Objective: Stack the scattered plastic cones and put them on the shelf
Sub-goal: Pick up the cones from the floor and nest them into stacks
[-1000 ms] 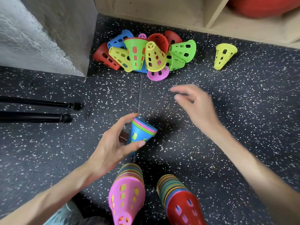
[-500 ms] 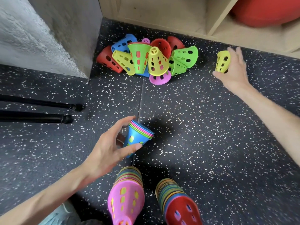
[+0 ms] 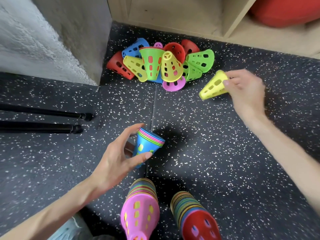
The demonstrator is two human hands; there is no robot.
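Holding a short nested stack of cones [image 3: 148, 146], blue outermost with pink and green rims showing at its wide end, the left hand [image 3: 119, 158] has thumb and fingers curled round it just above the speckled black rubber floor [image 3: 216, 153]; grip closed on the stack, which tilts with its wide end up and to the right.

Right hand [image 3: 245, 90]: grip closed on the narrow end of a single yellow cone [image 3: 213, 87], pinched between fingers and thumb, the cone lying slantwise with its wide rim lower left. Whether that rim touches the floor cannot be told.

Loose cone pile [image 3: 161, 64]: heaped on the floor near the foot of the shelf unit [image 3: 173, 18], left of the yellow cone and apart from it. Contents visible: red, blue, yellow, green and pink perforated cones, some upright, some on their sides, overlapping.

Pink-topped stack [image 3: 140, 212]: many nested cones, at the lower edge of the view, narrow end toward the camera. Red-topped stack [image 3: 195, 220]: a like column just to its right, the two close side by side.

Shelf unit: pale wood, open compartments at floor level along the top of the view, a red rounded object [image 3: 285, 11] in the right-hand one.

Two black tubular legs [image 3: 52, 120]: lying across the floor at left, ends capped.

Grey concrete wall corner [image 3: 69, 32]: upper left.
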